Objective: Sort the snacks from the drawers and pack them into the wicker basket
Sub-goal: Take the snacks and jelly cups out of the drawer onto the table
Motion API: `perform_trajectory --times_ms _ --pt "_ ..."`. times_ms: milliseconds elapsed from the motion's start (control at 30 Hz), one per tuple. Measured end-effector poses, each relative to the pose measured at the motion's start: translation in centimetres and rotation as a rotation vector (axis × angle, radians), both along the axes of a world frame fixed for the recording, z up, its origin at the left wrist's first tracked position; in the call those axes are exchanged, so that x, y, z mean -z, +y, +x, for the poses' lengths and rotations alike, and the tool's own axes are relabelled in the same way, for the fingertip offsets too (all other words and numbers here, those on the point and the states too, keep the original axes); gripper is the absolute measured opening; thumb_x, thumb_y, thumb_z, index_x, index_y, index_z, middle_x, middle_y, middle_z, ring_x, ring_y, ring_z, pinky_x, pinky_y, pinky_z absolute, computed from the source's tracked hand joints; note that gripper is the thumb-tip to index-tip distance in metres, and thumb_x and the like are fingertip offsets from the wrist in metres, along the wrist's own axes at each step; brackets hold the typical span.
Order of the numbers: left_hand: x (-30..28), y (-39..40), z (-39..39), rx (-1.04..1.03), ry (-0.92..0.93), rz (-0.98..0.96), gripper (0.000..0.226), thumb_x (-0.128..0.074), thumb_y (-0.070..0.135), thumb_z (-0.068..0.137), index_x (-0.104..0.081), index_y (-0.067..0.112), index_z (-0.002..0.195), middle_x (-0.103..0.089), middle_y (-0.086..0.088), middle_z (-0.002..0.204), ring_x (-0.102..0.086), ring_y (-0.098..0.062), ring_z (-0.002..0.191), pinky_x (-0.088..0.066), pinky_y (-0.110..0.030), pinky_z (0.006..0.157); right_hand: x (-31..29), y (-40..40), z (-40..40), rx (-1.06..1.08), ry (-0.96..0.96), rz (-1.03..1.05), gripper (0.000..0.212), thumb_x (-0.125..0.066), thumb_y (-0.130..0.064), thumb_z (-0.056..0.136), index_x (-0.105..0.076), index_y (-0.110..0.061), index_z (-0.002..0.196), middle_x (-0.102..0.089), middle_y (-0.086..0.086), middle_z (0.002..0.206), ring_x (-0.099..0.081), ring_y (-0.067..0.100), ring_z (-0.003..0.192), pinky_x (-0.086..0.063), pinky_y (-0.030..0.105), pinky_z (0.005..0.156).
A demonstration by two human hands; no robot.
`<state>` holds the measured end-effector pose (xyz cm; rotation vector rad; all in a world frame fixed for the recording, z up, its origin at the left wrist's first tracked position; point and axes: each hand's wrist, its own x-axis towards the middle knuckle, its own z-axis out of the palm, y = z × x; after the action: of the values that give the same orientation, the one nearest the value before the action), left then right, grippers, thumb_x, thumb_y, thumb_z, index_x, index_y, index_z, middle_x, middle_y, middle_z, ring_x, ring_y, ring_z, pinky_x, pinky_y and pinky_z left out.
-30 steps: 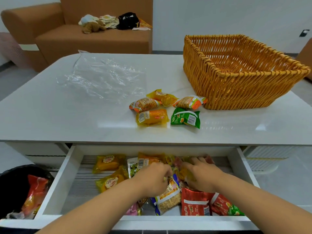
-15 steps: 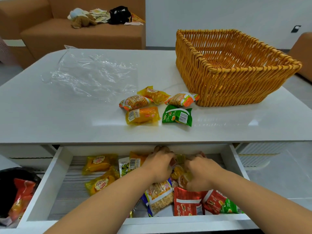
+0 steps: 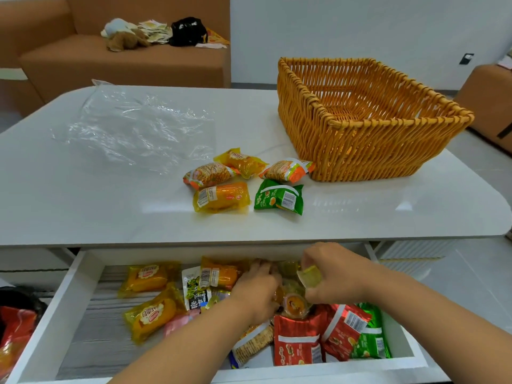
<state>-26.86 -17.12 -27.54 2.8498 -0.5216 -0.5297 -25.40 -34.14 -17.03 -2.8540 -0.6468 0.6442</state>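
The open white drawer (image 3: 83,275) under the table holds several snack packets: yellow cakes (image 3: 146,278), red bags (image 3: 299,342), a green bag (image 3: 371,342). My left hand (image 3: 257,292) reaches into the pile at the drawer's back, fingers curled among small round jelly cups (image 3: 295,304); what it grips is hidden. My right hand (image 3: 332,275) is lifted slightly, pinching a pale yellow-green jelly cup (image 3: 309,275). The empty wicker basket (image 3: 360,151) stands on the table's right. Several packets lie beside it: a yellow cake (image 3: 221,199), a green bag (image 3: 278,198), noodle snacks (image 3: 207,174).
A crumpled clear plastic bag (image 3: 133,128) lies on the white table (image 3: 83,212) at the left. A black bin with red wrappers (image 3: 16,328) stands left of the drawer. A brown sofa (image 3: 124,62) with a soft toy and clutter is behind.
My right hand has risen out of the pile with a jelly cup pinched in its fingers. My left hand has shifted slightly back in the drawer. The view tilted a little.
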Motion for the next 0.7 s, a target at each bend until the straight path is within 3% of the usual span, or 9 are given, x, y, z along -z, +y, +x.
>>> perform_trajectory --times_ms 100,233,400,500,600,700 --pt "-0.2 1.1 -0.8 -0.063 -0.001 -0.147 0.047 -0.065 0.023 0.089 -0.049 0.019 0.133 -0.034 -0.003 0.148 -0.032 -0.024 0.137 -0.039 -0.038 0.108 -1.5 0.3 -0.4 -0.010 -0.005 0.074 0.047 -0.069 -0.045 0.069 -0.053 -0.028 0.111 -0.047 -0.012 0.104 -0.049 0.008 0.096 -0.051 0.030 0.083" --pt "-2.1 3.3 -2.2 -0.118 -0.049 -0.329 0.041 -0.069 0.030 0.086 -0.057 0.026 0.125 -0.036 0.005 0.144 -0.031 -0.015 0.136 -0.036 -0.032 0.110 -4.1 1.0 -0.8 0.012 -0.023 0.263 0.036 -0.072 -0.038 0.069 -0.058 -0.031 0.101 -0.054 -0.016 0.099 -0.053 0.002 0.089 -0.050 0.022 0.075" --pt "-6.9 6.9 -4.7 -0.090 -0.101 -0.425 0.036 -0.070 0.037 0.085 -0.059 0.035 0.120 -0.033 0.020 0.137 -0.033 0.002 0.129 -0.036 -0.021 0.108 -5.8 1.9 0.2 0.088 -0.132 0.536 0.034 -0.075 -0.024 0.067 -0.063 -0.026 0.099 -0.060 -0.011 0.101 -0.059 -0.003 0.081 -0.047 0.014 0.065" --pt "-10.1 8.6 -5.2 -0.093 -0.157 -0.429 0.037 -0.070 0.041 0.084 -0.058 0.039 0.120 -0.032 0.025 0.136 -0.040 0.006 0.123 -0.038 -0.018 0.104 -5.2 3.4 1.9 0.060 -0.287 0.515 0.037 -0.074 -0.026 0.068 -0.063 -0.022 0.103 -0.059 -0.006 0.106 -0.054 0.009 0.095 -0.043 0.023 0.077" --pt "-11.7 9.8 -4.4 -0.119 -0.284 -0.476 0.035 -0.072 0.037 0.083 -0.058 0.040 0.116 -0.035 0.024 0.136 -0.044 0.004 0.121 -0.043 -0.022 0.100 -3.1 4.8 3.9 0.003 -0.378 0.429 0.045 -0.068 -0.035 0.067 -0.062 -0.019 0.109 -0.055 -0.002 0.113 -0.048 0.017 0.110 -0.044 0.029 0.086" --pt "-11.4 10.9 -2.5 -0.185 -0.414 -0.525 0.035 -0.070 0.032 0.085 -0.056 0.035 0.117 -0.037 0.016 0.140 -0.041 -0.002 0.128 -0.046 -0.031 0.100 -0.7 5.9 5.6 0.079 -0.445 0.440 0.049 -0.068 -0.032 0.078 -0.058 -0.018 0.123 -0.048 0.000 0.129 -0.040 0.018 0.124 -0.045 0.039 0.095"
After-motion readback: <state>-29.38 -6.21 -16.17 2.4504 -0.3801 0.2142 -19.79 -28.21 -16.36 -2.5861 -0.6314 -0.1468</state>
